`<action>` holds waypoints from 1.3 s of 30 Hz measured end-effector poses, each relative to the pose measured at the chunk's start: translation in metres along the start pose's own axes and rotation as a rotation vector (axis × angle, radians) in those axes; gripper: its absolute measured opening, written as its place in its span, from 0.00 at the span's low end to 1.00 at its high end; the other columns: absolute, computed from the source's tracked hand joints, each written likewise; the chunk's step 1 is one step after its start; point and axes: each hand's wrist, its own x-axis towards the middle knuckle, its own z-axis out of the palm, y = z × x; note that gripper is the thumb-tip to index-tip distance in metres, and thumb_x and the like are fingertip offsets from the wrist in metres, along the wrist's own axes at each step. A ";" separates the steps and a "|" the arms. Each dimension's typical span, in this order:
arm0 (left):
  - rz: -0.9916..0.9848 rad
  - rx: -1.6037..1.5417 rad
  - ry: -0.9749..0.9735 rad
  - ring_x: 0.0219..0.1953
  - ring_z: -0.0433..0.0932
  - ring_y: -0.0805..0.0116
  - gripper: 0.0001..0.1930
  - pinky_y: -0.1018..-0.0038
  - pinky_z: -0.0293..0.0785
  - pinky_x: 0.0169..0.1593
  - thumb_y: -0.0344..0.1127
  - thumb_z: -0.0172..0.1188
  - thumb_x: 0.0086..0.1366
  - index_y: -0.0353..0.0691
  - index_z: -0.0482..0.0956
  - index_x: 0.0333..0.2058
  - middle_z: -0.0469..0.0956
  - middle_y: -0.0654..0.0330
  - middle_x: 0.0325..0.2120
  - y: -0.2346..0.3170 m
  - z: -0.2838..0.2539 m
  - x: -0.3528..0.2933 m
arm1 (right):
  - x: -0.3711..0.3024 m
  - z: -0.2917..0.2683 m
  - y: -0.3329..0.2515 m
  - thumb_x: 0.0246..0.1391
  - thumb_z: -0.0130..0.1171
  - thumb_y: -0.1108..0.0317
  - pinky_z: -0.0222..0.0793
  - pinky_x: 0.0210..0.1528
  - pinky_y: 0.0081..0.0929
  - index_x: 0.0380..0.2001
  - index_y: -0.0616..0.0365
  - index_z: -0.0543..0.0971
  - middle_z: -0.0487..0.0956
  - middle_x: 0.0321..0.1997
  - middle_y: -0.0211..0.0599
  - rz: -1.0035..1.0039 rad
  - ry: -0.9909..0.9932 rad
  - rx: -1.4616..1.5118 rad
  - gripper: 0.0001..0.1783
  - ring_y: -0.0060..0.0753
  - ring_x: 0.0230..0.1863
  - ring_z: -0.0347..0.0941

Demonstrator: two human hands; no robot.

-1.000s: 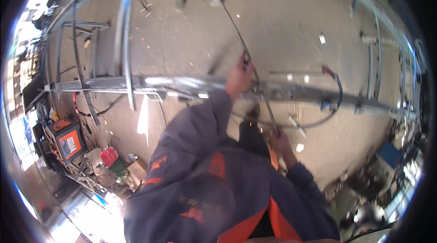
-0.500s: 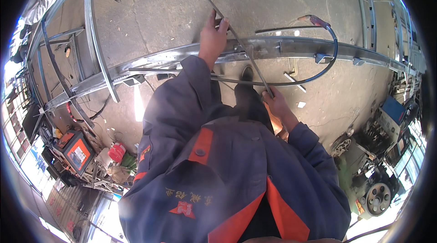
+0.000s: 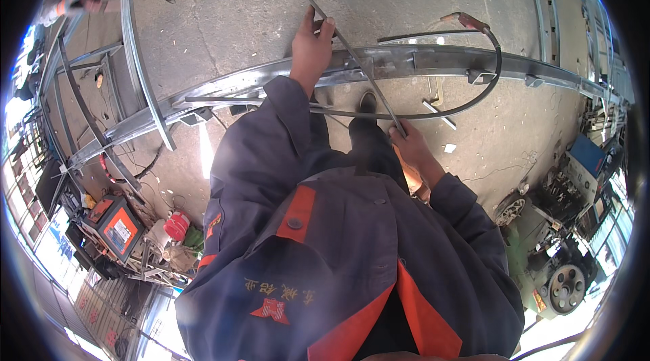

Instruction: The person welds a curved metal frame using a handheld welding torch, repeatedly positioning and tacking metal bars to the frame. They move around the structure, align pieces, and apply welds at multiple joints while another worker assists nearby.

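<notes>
A long thin metal bar [image 3: 366,75] runs slantwise from the far edge of the view toward my body. My left hand [image 3: 311,55] grips it farther out, fingers closed round it beyond the steel beam [image 3: 460,60]. My right hand [image 3: 414,151] is closed on its near end, close to my right leg. Between my hands the bar passes over the beam; I cannot tell whether they touch. A welding torch [image 3: 468,21] lies beyond the beam on the right, its black cable [image 3: 500,63] looping back beneath the bar.
Metal frames [image 3: 135,50] stand at the left, with a co-worker's hand [image 3: 84,2] beside them. An orange-fronted machine [image 3: 116,229] and a red object [image 3: 176,226] sit at lower left. A blue-topped machine [image 3: 586,156] and a spoked wheel [image 3: 565,290] are at right.
Both hands and the bar have shifted slightly away from my body, still gripping. At the far left, a co-worker's hand and sleeve have come into clearer view by the frames.
</notes>
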 end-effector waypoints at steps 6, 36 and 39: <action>0.022 0.068 0.005 0.42 0.87 0.61 0.37 0.68 0.81 0.47 0.42 0.61 0.73 0.26 0.60 0.71 0.87 0.47 0.43 0.000 0.000 -0.002 | -0.002 -0.002 -0.005 0.68 0.57 0.49 0.74 0.50 0.53 0.54 0.55 0.79 0.84 0.45 0.56 0.018 0.000 0.009 0.23 0.68 0.51 0.79; 0.556 1.106 0.027 0.74 0.62 0.47 0.32 0.48 0.54 0.76 0.46 0.65 0.68 0.40 0.71 0.67 0.69 0.49 0.68 -0.008 -0.072 -0.150 | 0.061 -0.237 -0.044 0.64 0.62 0.43 0.74 0.60 0.50 0.64 0.49 0.77 0.82 0.59 0.52 -0.250 0.749 -0.418 0.32 0.58 0.59 0.79; 0.513 1.132 0.084 0.73 0.62 0.47 0.32 0.48 0.53 0.76 0.45 0.65 0.68 0.40 0.70 0.67 0.69 0.49 0.68 -0.009 -0.069 -0.159 | 0.125 -0.309 -0.034 0.62 0.60 0.38 0.72 0.64 0.51 0.67 0.57 0.73 0.80 0.61 0.60 -0.071 0.744 -0.498 0.41 0.61 0.62 0.77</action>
